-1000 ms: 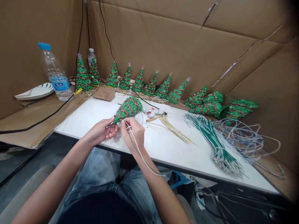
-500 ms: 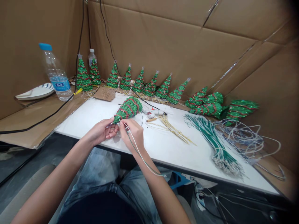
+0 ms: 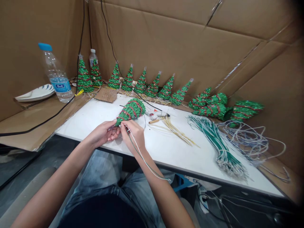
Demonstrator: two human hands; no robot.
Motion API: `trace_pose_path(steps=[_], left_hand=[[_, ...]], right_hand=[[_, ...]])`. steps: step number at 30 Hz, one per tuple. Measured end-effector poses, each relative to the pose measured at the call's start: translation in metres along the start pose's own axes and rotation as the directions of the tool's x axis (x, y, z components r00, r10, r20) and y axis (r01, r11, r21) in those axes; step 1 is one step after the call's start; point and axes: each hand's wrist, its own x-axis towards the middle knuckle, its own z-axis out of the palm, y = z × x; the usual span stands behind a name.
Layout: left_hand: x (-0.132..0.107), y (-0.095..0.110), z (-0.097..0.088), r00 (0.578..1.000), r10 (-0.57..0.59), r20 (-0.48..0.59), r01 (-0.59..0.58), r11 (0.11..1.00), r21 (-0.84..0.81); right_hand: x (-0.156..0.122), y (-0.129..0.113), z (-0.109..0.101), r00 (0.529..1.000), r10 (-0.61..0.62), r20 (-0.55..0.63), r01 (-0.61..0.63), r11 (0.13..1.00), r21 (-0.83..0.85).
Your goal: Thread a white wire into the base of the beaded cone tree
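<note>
Left hand point(image 3: 104, 133), right hand point(image 3: 133, 132) pinching tinsel tree point(image 3: 130, 110) tip over white table point(image 3: 171, 148); cardboard walls point(image 3: 166, 41) around.

Even, soft indoor light; faint shadows; wide-angle bending at edges; dark vignetted right corners.
</note>
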Motion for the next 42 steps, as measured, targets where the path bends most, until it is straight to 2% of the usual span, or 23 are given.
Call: trace_pose_path(steps=[13, 22, 35, 42], left_hand=[[-0.0008, 0.0011, 0.0006, 1.000, -0.017, 0.019, 0.017, 1.000, -0.001], [-0.0013, 0.0017, 0.0015, 1.000, -0.023, 0.002, 0.023, 1.000, -0.009], [-0.0030, 0.0039, 0.0058, 1.000, -0.018, 0.006, 0.018, 1.000, 0.016], [-0.0036, 0.0025, 0.0046, 1.000, -0.006, 0.007, 0.006, 1.000, 0.013]], right_hand=[[0.0006, 0.0026, 0.0004, 1.000, 0.026, -0.015, -0.026, 0.999, -0.036], [0.0003, 0.0020, -0.0021, 0.997, 0.053, 0.055, -0.052, 0.998, -0.026], [-0.0002, -0.0017, -0.0014, 0.997, 0.069, 0.024, -0.065, 0.989, -0.136], [-0.0006, -0.0028, -0.0012, 0.997, 0.067, -0.025, -0.070, 0.991, -0.118]])
